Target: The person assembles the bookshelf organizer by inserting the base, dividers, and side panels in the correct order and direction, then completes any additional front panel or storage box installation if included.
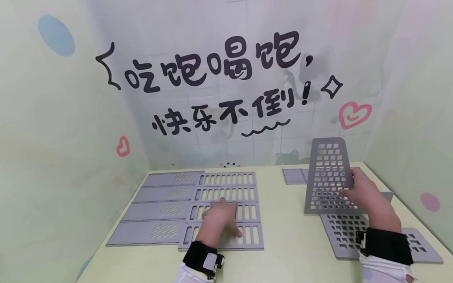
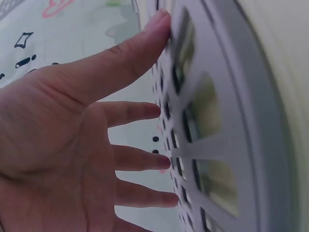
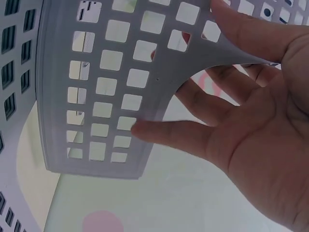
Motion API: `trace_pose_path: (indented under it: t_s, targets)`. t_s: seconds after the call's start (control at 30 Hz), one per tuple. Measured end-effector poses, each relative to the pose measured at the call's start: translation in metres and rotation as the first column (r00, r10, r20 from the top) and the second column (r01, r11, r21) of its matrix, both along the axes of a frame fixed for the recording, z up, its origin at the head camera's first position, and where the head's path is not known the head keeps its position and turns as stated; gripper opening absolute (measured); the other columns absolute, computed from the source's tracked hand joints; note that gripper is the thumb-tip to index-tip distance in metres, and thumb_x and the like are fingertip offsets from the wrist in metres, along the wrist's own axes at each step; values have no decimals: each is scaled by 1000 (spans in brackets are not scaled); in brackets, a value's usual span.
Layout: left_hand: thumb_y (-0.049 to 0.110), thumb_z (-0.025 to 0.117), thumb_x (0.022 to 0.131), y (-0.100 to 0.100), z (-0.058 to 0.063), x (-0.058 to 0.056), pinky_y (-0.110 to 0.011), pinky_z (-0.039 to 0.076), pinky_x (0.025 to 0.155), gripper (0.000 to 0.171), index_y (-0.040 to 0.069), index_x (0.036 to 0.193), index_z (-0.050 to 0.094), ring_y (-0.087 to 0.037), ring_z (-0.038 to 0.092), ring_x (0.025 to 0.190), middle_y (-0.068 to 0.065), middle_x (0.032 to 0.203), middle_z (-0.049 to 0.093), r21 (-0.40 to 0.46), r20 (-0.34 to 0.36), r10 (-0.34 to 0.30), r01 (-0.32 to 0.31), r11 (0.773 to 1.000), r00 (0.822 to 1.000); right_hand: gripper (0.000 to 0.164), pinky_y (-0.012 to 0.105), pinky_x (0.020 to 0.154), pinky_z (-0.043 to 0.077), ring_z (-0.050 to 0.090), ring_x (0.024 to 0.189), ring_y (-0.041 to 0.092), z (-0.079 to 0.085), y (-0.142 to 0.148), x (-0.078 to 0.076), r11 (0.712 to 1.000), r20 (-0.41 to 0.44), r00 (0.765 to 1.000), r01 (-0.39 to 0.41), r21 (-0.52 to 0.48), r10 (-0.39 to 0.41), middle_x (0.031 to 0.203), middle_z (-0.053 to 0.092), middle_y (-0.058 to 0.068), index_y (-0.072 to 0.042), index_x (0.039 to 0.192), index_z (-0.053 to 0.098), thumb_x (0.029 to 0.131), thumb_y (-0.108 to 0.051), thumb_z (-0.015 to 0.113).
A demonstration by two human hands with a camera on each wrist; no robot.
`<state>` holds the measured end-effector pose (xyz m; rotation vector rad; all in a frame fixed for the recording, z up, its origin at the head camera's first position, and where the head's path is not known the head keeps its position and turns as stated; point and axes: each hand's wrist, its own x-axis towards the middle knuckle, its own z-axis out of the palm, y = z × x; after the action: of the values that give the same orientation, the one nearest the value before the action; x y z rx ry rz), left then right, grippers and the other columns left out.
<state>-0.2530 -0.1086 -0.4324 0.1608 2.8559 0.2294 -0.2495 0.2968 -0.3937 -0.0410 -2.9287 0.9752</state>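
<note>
My right hand (image 1: pixel 373 198) grips a grey plastic panel with rows of square holes (image 1: pixel 310 184) by its right edge. The panel stands tilted up above a second perforated panel (image 1: pixel 336 245) lying on the table. In the right wrist view the thumb is on the near face of the held panel (image 3: pixel 161 79), and several fingers pass behind its curved cut-out. My left hand (image 1: pixel 220 218) rests with spread fingers on the slotted grey panels (image 1: pixel 261 236). Its thumb and fingertips touch the slotted surface (image 2: pixel 227 87) in the left wrist view, with the fingers fairly straight.
Several flat grey panels with small slanted slots (image 1: pixel 136 212) lie in rows at the table's left. Another grey piece (image 1: pixel 293 176) lies at the back right, and a perforated one (image 1: pixel 433 257) near the right edge. Walls with lettering (image 1: pixel 226 110) enclose the pale table (image 1: pixel 286 236).
</note>
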Motion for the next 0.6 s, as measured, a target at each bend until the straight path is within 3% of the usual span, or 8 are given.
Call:
trace_pose_path:
  t_s: [0.1,0.2,0.33,0.6]
  targets:
    - [44,100,68,-2,-2,0,-87,42,102,103,20,156,53,-66,29,152,-28,172,30,38,26,23,-24,999,999,63,67,90,54,56,121,63,-2,4,1,1000,-3,1000,-1,21,2,136,50,49,16,144,29,101,-7,68]
    - [44,100,69,1,-2,1,-89,40,101,103,19,157,52,-67,27,153,-29,172,29,48,34,8,-9,999,999,60,64,87,55,59,119,63,-3,6,3,999,2,1000,-3,49,3,132,56,47,17,144,35,102,-10,68]
    - [47,99,69,9,-2,1,-88,43,100,104,21,158,50,-66,28,152,-28,172,30,22,39,-14,13,1000,999,58,63,85,55,60,115,62,0,8,5,997,23,1000,-5,83,4,126,60,45,21,143,41,104,-14,66]
    - [52,98,68,22,-9,5,-85,49,93,110,24,161,47,-64,31,152,-26,172,31,-24,48,-38,39,999,998,54,60,82,56,64,109,59,-2,3,1,998,42,999,-13,59,11,122,61,45,24,139,42,105,-12,64]
